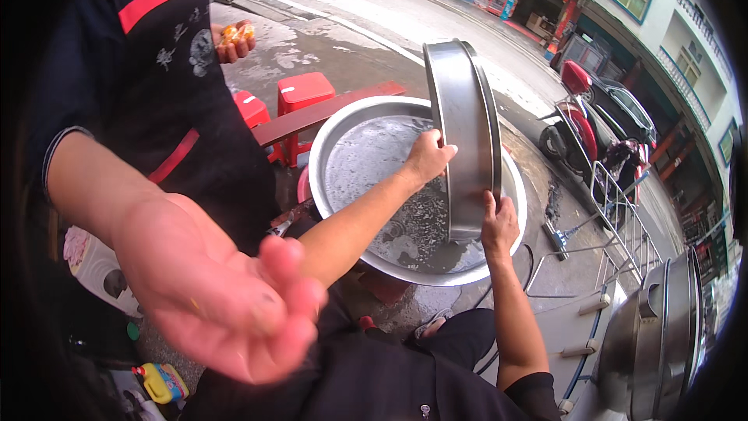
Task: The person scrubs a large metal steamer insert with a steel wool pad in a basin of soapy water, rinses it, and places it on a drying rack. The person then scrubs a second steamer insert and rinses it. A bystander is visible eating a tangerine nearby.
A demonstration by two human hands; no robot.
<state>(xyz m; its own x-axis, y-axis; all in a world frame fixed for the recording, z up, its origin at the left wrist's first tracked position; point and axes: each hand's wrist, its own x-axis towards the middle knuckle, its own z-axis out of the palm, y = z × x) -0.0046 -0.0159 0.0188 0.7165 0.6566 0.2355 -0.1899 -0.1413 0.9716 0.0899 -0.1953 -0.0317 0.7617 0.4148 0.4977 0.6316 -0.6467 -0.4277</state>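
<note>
A round stainless-steel steamer tier (467, 146) stands tilted on edge over a wide metal basin (508, 251). Its lower edge reaches down to the foamy water (374, 158) in the basin. My left hand (429, 156) grips the tier's left side, with the thumb against the metal. Lower down, my right hand (499, 223) holds the rim on the right side. A co-worker stands close on my left. That person's near hand (216, 286) reaches out, palm up, in front of my left forearm. Peeled orange pieces (236, 34) rest in the co-worker's other hand (231, 52).
Red plastic stools (305, 90) and a reddish-brown plank (345, 108) stand behind the basin. Stacked steel steamer pots (643, 327) and a metal rack (619, 204) are on the right. A floor squeegee (558, 240) lies near the rack. A yellow detergent jug (163, 383) sits lower left.
</note>
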